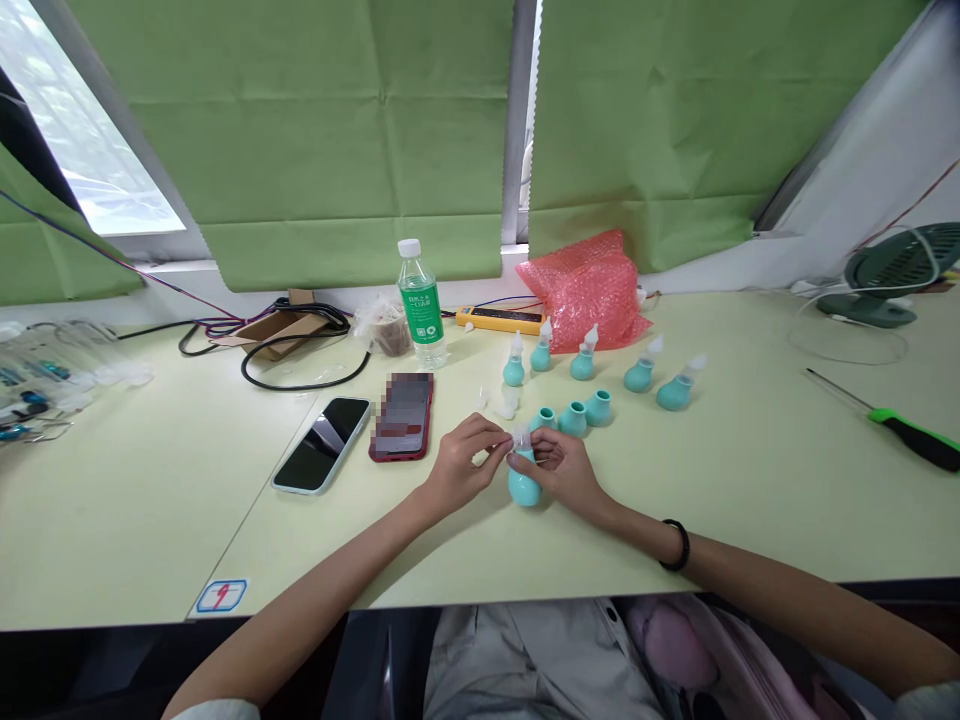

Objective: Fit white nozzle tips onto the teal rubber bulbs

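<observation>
My right hand (564,468) grips a teal rubber bulb (523,486) near its neck, just above the table. My left hand (465,458) pinches a small clear plastic tip (520,437) at the bulb's top. Behind my hands three bare teal bulbs (574,416) stand without tips. Farther back a row of several bulbs with clear tips fitted (586,361) runs left to right. A few loose clear tips (507,401) lie beside them.
Two phones, one black (322,443) and one red-cased (403,415), lie to the left. A water bottle (420,305), pink bubble wrap (589,286), an orange meter (499,318), black cables (300,345), a green-handled screwdriver (911,434) and a fan (892,275) sit around the pale table (150,500).
</observation>
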The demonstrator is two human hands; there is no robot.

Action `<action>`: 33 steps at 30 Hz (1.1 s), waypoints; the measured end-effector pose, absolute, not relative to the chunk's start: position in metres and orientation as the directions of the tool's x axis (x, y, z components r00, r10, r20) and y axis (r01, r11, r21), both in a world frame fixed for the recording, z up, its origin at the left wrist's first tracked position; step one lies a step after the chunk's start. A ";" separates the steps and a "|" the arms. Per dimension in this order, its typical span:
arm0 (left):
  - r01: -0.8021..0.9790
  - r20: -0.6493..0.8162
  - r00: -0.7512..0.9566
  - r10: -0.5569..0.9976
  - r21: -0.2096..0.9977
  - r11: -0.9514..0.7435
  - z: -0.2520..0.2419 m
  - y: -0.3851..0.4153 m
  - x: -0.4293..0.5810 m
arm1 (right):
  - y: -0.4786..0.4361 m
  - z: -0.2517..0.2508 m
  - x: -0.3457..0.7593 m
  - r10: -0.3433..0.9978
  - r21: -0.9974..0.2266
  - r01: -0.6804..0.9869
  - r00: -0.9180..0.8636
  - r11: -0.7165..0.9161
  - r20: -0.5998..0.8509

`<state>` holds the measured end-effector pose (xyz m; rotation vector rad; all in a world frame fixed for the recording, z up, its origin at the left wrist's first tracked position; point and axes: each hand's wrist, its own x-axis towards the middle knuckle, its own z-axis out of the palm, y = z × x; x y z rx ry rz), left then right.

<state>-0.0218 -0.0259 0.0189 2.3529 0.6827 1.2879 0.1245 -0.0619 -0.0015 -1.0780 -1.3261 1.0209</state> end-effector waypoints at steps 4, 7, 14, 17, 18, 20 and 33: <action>0.237 0.502 0.480 0.720 0.716 -0.657 0.023 -0.032 -0.020 | -0.064 -0.001 0.123 0.969 -0.966 0.077 -0.001 0.247 0.248; 0.092 0.285 0.504 0.815 0.921 -0.379 0.027 -0.030 -0.020 | -0.065 0.002 0.123 0.963 -0.961 0.063 -0.014 0.271 0.270; -0.198 -0.036 0.786 0.617 0.931 0.307 0.031 -0.019 -0.023 | -0.068 0.004 0.124 0.962 -0.962 -0.026 -0.025 0.271 0.272; -0.194 -0.055 0.843 0.536 0.897 0.396 0.032 -0.015 -0.027 | -0.069 0.004 0.125 0.967 -0.966 -0.077 -0.048 0.246 0.250; -0.192 -0.051 0.842 0.537 0.902 0.386 0.033 -0.013 -0.028 | -0.069 0.004 0.125 0.969 -0.967 -0.096 -0.057 0.235 0.241; -0.185 -0.032 0.804 0.593 0.936 0.300 0.035 -0.008 -0.032 | -0.068 0.006 0.126 0.969 -0.965 -0.135 -0.066 0.226 0.237; 0.755 0.463 0.398 0.792 0.325 -0.570 -0.001 0.009 -0.028 | -0.069 0.003 0.127 0.961 -0.962 0.127 0.106 0.241 0.254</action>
